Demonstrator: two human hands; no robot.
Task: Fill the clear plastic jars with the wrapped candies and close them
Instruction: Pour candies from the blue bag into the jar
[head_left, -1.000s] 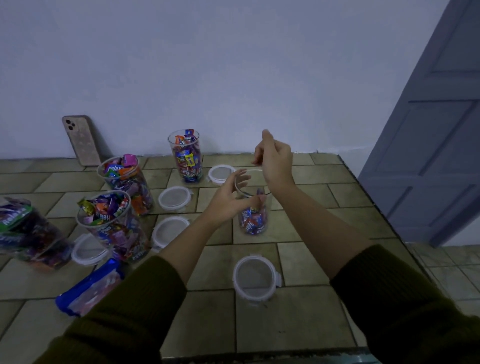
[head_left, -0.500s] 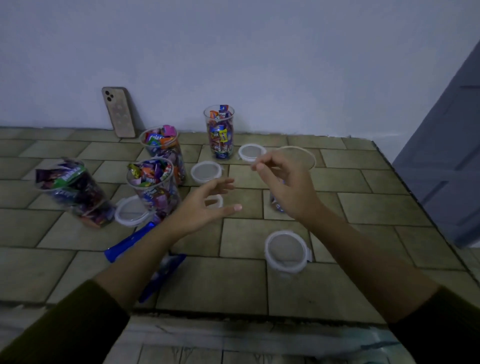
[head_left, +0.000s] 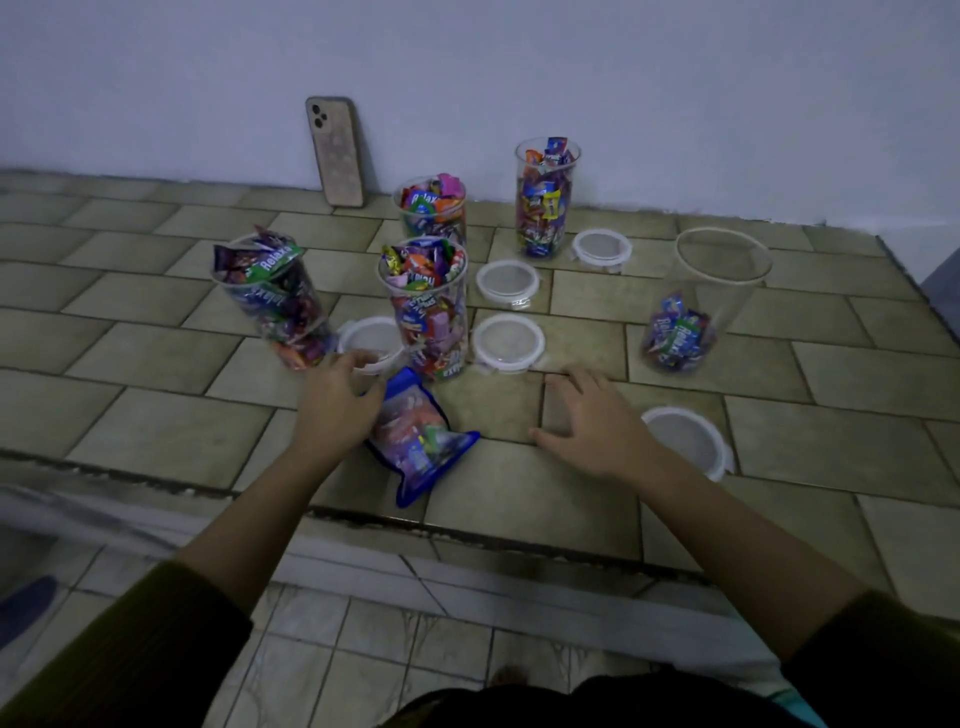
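Tiled counter (head_left: 156, 358), dim light. Right hand (head_left: 592, 426) spread flat, released, low over tiles, near lid (head_left: 685, 439) just beside it. Left hand (head_left: 335, 402) at top edge of blue candy bag (head_left: 415, 441), thumb against it; grip cannot tell (fingertips curl out of sight). Four more lids (head_left: 506, 343) lie among jars. Right jar (head_left: 696, 312) uncapped, few candies at bottom. Four full jars (head_left: 423, 312) heaped, uncapped, leftmost tilted. Phone (head_left: 335, 150) leans on wall (head_left: 675, 78)
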